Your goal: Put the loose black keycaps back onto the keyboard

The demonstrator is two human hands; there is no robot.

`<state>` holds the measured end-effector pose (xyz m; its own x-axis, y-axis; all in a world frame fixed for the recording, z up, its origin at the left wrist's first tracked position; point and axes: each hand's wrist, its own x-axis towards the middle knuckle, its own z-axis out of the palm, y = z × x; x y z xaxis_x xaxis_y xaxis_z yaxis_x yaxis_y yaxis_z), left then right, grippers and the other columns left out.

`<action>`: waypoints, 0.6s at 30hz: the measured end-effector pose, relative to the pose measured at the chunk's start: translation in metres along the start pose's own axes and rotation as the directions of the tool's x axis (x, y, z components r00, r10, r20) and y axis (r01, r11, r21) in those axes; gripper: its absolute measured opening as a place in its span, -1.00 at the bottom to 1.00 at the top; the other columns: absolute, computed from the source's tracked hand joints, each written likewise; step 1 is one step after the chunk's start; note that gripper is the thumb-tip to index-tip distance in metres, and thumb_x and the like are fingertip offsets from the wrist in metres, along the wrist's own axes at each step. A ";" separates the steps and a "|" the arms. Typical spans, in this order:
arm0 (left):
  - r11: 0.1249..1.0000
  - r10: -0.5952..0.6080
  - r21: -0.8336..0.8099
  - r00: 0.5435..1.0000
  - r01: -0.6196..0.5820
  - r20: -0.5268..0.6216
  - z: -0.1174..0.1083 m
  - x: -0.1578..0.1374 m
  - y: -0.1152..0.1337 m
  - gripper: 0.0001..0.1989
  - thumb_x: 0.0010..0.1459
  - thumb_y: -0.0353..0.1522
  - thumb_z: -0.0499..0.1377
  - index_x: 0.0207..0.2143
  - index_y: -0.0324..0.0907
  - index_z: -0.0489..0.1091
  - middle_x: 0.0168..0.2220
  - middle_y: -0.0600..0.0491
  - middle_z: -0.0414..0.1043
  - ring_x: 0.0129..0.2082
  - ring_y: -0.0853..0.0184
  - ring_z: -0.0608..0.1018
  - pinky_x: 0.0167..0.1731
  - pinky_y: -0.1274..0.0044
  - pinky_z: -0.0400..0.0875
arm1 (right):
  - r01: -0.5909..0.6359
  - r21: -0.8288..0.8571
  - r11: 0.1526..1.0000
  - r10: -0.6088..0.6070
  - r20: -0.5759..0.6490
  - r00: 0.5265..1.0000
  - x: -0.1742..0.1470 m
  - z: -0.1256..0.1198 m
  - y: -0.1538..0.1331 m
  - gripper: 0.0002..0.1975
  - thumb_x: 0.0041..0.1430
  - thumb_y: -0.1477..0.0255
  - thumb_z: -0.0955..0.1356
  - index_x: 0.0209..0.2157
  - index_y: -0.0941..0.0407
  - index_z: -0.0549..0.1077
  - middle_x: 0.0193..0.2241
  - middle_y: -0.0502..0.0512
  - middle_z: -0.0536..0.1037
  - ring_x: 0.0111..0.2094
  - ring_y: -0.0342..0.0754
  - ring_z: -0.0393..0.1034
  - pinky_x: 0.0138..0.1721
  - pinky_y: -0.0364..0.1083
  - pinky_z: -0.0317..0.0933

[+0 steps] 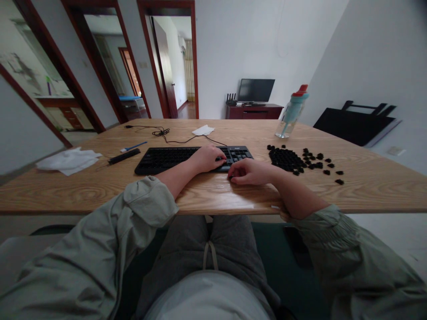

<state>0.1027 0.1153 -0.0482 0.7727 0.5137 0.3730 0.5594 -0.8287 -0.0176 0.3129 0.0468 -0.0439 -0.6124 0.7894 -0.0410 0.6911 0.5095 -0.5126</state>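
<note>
Stretching crosswise on the wooden table (pixel 196 195), a black keyboard (pixel 167 158) lies under the left hand (pixel 208 158), whose grip I cannot make out; the right hand (pixel 251 172), by the keyboard's near right corner, appears to pinch a small dark piece (pixel 230 177).

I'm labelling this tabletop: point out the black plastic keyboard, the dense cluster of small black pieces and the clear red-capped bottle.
Black plastic keyboard (pixel 171 155), head view: keys left of centre.
Cluster of small black pieces (pixel 285 159), head view: its middle.
Clear red-capped bottle (pixel 292 114), head view: its body.
</note>
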 end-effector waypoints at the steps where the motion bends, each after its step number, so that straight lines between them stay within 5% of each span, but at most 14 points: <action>1: 1.000 0.009 0.002 1.000 -0.009 0.005 0.000 0.000 0.000 -0.79 0.24 -0.34 0.16 -0.20 -0.18 0.59 -0.19 -0.01 0.63 -0.19 0.27 0.60 -0.04 0.45 0.39 | 0.000 0.001 1.000 0.000 0.000 1.000 0.000 0.000 0.000 -0.68 0.07 0.32 0.38 -0.17 0.17 0.59 -0.50 0.02 0.49 -0.52 -0.16 0.25 -0.49 -0.16 0.08; 18: 0.999 0.036 0.001 0.999 -0.036 -0.012 0.003 0.002 -0.001 -0.79 0.27 -0.34 0.14 -0.24 -0.14 0.60 -0.21 0.02 0.64 -0.21 0.29 0.58 -0.01 0.41 0.35 | -0.012 0.019 1.000 0.012 0.006 1.000 0.000 0.000 -0.001 -0.67 0.06 0.31 0.39 -0.16 0.17 0.59 -0.47 0.04 0.51 -0.49 -0.15 0.27 -0.47 -0.17 0.10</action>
<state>0.1040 0.1177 -0.0502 0.7886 0.4810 0.3831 0.5318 -0.8462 -0.0322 0.3122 0.0462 -0.0428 -0.6063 0.7935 -0.0528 0.6911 0.4929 -0.5286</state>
